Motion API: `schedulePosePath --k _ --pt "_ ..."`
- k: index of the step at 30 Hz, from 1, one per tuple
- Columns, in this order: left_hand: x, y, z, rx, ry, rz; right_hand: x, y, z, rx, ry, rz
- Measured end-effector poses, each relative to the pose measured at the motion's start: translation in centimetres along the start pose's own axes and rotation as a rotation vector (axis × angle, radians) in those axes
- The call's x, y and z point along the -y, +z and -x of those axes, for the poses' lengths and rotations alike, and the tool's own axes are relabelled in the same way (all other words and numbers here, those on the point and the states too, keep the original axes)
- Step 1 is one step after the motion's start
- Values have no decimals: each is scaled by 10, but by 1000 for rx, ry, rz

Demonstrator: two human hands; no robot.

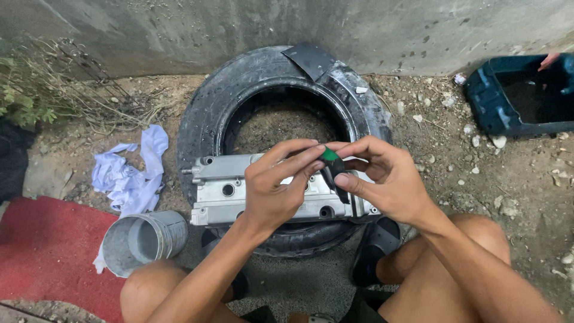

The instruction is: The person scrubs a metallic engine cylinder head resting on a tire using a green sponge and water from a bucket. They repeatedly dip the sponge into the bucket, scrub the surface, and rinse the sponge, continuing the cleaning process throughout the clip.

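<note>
A silver metal engine cover lies across the near side of an old black tyre on the ground. Above the cover, my left hand and my right hand meet fingertip to fingertip. Both pinch a small dark piece with a green patch; a black strip of it hangs down between my fingers. What kind of thing it is I cannot tell. My bare knees frame the bottom of the view.
A grey metal can lies on its side at the left, by a crumpled white rag and a red mat. A dark blue plastic tub sits at the right. A concrete wall runs behind; black sandals underfoot.
</note>
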State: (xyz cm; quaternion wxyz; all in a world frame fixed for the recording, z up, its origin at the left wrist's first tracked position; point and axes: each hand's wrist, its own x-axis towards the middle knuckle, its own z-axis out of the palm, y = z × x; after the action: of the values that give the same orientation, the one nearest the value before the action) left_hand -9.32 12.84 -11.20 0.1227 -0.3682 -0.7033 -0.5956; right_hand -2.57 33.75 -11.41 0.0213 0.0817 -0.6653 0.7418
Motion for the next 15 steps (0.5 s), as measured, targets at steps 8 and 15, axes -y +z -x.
schedulePosePath --k 8,15 --pt "-5 -2 2 6 66 -53 8 5 6 -25 11 -62" --pt "-9 -3 4 24 139 -47 9 5 11 -22 8 -53"
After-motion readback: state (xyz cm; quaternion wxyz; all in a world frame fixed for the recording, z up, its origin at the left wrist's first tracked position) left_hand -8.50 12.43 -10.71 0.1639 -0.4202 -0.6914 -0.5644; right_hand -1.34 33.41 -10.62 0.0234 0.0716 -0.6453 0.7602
